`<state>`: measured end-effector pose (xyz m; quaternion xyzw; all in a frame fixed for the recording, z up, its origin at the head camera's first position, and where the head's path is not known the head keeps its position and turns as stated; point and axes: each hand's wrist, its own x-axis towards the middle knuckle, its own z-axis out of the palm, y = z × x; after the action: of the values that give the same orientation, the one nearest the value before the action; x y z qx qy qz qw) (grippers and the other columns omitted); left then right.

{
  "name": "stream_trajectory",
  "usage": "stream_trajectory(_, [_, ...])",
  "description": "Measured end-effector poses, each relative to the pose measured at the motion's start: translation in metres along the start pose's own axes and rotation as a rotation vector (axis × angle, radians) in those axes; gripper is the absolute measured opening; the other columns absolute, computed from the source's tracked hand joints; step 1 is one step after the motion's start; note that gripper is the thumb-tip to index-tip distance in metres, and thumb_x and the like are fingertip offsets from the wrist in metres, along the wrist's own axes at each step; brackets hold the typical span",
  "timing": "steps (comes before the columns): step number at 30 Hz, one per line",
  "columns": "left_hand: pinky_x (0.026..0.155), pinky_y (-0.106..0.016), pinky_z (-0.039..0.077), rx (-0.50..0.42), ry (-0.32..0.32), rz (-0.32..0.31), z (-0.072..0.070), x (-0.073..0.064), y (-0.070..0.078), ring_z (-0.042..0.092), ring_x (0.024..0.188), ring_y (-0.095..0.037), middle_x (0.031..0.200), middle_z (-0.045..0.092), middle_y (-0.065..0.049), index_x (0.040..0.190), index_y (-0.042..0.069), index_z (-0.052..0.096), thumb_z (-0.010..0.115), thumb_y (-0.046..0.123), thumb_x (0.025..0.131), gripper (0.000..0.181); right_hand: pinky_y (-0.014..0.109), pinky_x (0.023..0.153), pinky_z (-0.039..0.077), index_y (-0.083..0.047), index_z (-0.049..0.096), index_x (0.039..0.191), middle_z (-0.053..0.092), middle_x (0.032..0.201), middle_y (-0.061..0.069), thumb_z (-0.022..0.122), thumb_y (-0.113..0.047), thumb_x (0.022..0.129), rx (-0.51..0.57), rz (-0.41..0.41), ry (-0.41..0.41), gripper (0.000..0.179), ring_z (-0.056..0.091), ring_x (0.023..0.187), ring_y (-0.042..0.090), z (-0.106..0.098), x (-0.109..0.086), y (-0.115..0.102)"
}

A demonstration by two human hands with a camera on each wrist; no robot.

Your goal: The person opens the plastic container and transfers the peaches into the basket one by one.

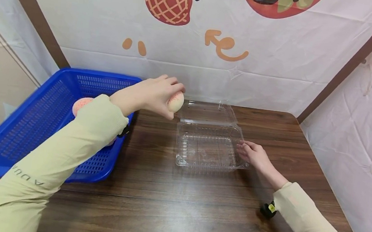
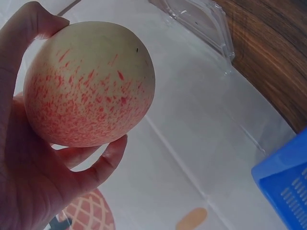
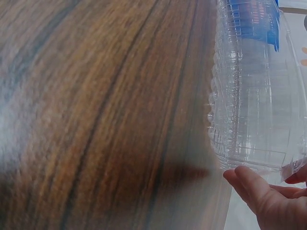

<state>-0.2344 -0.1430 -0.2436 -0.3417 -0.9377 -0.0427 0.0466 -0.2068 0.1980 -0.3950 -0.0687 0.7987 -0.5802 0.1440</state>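
Observation:
My left hand (image 1: 161,94) grips a pale peach (image 1: 175,102) with red speckles, held in the air behind and left of the clear plastic container. In the left wrist view, thumb and fingers curl round the peach (image 2: 91,86). The hinged clamshell container (image 1: 206,147) lies on the table with its lid (image 1: 208,112) folded back, and nothing shows inside it. At its right side, my right hand (image 1: 254,154) holds the rim. The right wrist view shows fingertips (image 3: 244,179) against the container's end wall (image 3: 259,158), with part of that hand cut off by the frame.
A blue plastic basket (image 1: 115,165) stands on the left, under my left forearm. A pinkish peach (image 1: 81,105) lies in it, and the sleeve hides part of the contents. The brown wooden table (image 1: 175,210) meets a printed white cloth (image 1: 177,73) at the back.

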Motion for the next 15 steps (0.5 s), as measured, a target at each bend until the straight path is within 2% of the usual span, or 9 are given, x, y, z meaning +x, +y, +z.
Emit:
stream_trajectory(8, [0.076,-0.047,0.045,0.000,0.008,-0.022,-0.001,-0.006,-0.008,0.046,0.101,-0.031,0.106,0.051,-0.009,0.116,0.012,0.053,0.073,0.035,0.057,0.066,0.045,0.097,0.034,0.021,0.023,0.132,0.033,0.131,0.038,0.023,-0.005,0.099,-0.009,0.000,-0.006,0.042,0.036,0.122,0.044,0.000,0.000,-0.002])
stream_trajectory(15, [0.078,-0.048,0.045,-0.003,-0.018,-0.045,-0.004,-0.011,-0.013,0.044,0.104,-0.030,0.111,0.050,-0.008,0.117,0.012,0.052,0.073,0.035,0.058,0.067,0.045,0.097,0.034,0.021,0.023,0.132,0.034,0.130,0.038,0.023,-0.005,0.099,-0.027,-0.007,-0.011,0.042,0.036,0.122,0.044,0.001,-0.001,-0.003])
